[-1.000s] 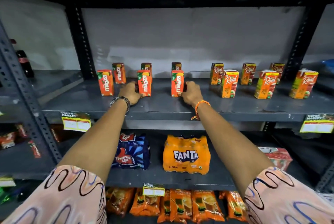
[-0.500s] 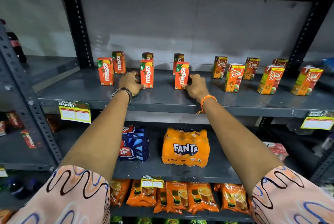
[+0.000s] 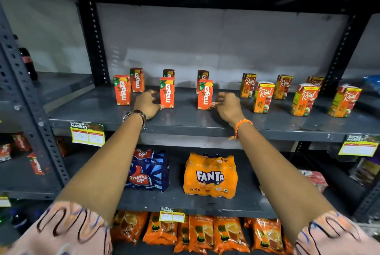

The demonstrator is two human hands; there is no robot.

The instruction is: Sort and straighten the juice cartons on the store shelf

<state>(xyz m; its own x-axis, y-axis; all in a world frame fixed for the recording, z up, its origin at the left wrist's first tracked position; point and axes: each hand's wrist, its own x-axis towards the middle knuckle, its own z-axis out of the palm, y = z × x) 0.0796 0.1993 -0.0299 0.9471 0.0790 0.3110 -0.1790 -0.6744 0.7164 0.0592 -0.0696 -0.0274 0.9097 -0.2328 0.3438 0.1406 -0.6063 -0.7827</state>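
Orange Maaza cartons stand upright in two rows on the left half of the grey shelf (image 3: 185, 123). The front row has one at the left (image 3: 122, 90), one in the middle (image 3: 167, 93) and one at the right (image 3: 205, 95). Three more stand behind them. My left hand (image 3: 147, 103) lies just left of the middle front carton, fingers spread, thumb at its base. My right hand (image 3: 228, 105) is just right of the right front carton, fingers apart, fingertips at its edge. Several Real cartons (image 3: 263, 97) stand on the right half, some turned at an angle.
A dark upright post (image 3: 94, 44) bounds the shelf on the left and another stands on the right. Yellow price tags (image 3: 87, 134) hang on the shelf's front edge. Below are a Thums Up pack (image 3: 147, 172), a Fanta pack (image 3: 209, 174) and orange pouches (image 3: 205, 232).
Both hands were pressed against the bases of the front Maaza cartons; now their fingers have spread and eased off slightly. The cartons stand in the same places.
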